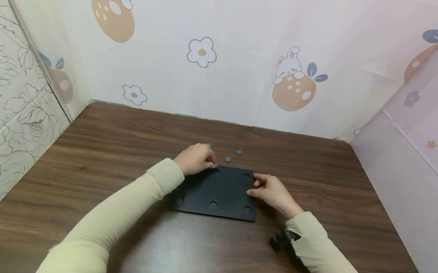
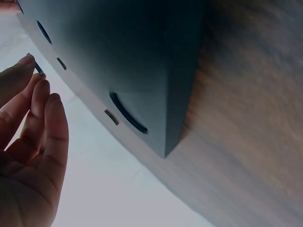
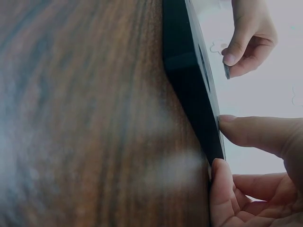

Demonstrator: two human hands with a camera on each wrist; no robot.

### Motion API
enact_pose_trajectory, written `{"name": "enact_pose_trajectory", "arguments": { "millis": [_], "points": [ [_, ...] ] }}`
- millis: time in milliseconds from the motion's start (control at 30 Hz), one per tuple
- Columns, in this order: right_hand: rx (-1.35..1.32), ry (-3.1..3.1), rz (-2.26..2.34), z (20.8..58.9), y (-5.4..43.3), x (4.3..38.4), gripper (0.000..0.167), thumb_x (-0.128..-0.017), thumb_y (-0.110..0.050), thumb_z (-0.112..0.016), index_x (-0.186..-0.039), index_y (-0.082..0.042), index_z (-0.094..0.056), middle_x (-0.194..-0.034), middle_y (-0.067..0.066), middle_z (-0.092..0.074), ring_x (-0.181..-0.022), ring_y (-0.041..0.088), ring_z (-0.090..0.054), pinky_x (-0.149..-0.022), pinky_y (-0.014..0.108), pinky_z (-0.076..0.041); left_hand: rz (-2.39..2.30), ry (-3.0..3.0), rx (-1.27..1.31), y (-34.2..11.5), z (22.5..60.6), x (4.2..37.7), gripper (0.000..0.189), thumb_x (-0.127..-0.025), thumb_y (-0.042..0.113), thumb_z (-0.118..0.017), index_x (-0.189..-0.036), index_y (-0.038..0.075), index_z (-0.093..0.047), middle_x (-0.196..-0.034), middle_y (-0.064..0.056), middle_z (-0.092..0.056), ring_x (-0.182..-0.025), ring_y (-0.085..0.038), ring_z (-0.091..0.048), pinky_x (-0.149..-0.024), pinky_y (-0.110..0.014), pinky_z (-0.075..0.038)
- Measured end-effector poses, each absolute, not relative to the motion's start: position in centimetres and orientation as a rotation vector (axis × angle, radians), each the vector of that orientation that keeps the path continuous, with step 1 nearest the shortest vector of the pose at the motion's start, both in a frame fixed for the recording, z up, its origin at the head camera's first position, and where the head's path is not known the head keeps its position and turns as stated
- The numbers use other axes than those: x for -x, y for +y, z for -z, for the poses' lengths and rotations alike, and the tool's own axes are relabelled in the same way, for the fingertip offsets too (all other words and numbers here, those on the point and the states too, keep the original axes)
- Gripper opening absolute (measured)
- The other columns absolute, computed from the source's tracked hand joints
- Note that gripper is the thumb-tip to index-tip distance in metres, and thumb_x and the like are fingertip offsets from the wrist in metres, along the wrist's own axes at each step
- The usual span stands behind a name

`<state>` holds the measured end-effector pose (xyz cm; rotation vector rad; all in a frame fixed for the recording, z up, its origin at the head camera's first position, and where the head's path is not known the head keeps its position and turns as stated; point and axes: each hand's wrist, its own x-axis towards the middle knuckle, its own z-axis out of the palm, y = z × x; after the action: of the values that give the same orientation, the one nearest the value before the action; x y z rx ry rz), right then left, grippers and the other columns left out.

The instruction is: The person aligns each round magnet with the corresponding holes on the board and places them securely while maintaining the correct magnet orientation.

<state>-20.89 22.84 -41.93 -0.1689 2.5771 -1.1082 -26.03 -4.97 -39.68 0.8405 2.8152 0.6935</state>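
Note:
A flat black board [image 1: 220, 193] with round recesses lies on the table. Over its far edge, beside the middle recess, my left hand [image 1: 196, 159] pinches a small grey disc [image 1: 215, 165] between thumb and fingertips; the left wrist view shows that disc [image 2: 39, 68] edge-on, raised off the board. My right hand [image 1: 275, 193] grips the board's right edge near the far corner. In the right wrist view its thumb [image 3: 255, 132] rests on the top and its fingers [image 3: 222, 189] lie against the side. The left forearm hides the board's left part.
Loose grey discs lie on the table beyond the board: one disc [image 1: 239, 152] at the right, another disc [image 1: 228, 159] nearer, and a third disc [image 1: 210, 145] partly behind my left hand. A black device [image 1: 280, 242] hangs at the right wrist. Patterned curtains [image 1: 229, 87] border the brown table [image 1: 188, 251].

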Motion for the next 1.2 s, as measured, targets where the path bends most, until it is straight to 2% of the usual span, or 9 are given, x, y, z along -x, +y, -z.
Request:
{"name": "enact_pose_trajectory", "arguments": {
  "millis": [367, 667, 1200],
  "points": [
    [0.176, 2.584, 1.105, 42.0, 22.9, 20.9, 0.068, -0.088, -0.018, -0.073, -0.146, 0.002, -0.042, -0.101, 0.010, -0.055, -0.075, 0.020, -0.048, -0.064, 0.030, -0.040, -0.616, 2.802, -0.887, -3.9, 39.6, 25.5, 0.013, -0.093, 0.019, -0.069, -0.099, 0.010, -0.076, -0.099, -0.005, -0.065, -0.085, -0.015, -0.061, -0.076, -0.031, -0.053],
    [0.177, 2.592, 1.098, 42.1, 22.9, 20.9, 0.068, -0.088, -0.018, -0.073, -0.145, 0.002, -0.042, -0.101, 0.010, -0.055, -0.075, 0.019, -0.048, -0.064, 0.030, -0.039, -0.562, 2.807, -0.908, -3.6, 39.9, 25.8, 0.009, -0.092, 0.017, -0.070, -0.092, 0.012, -0.077, -0.093, -0.002, -0.071, -0.074, -0.010, -0.060, -0.072, -0.028, -0.053],
    [0.172, 2.595, 1.085, 42.1, 22.9, 21.0, 0.068, -0.088, -0.019, -0.073, -0.146, 0.002, -0.042, -0.102, 0.010, -0.056, -0.077, 0.020, -0.049, -0.067, 0.031, -0.040, -0.530, 2.794, -0.909, -3.5, 40.1, 25.9, 0.010, -0.091, 0.018, -0.071, -0.094, 0.012, -0.078, -0.096, -0.003, -0.073, -0.080, -0.012, -0.065, -0.076, -0.030, -0.055]
  ]
}}
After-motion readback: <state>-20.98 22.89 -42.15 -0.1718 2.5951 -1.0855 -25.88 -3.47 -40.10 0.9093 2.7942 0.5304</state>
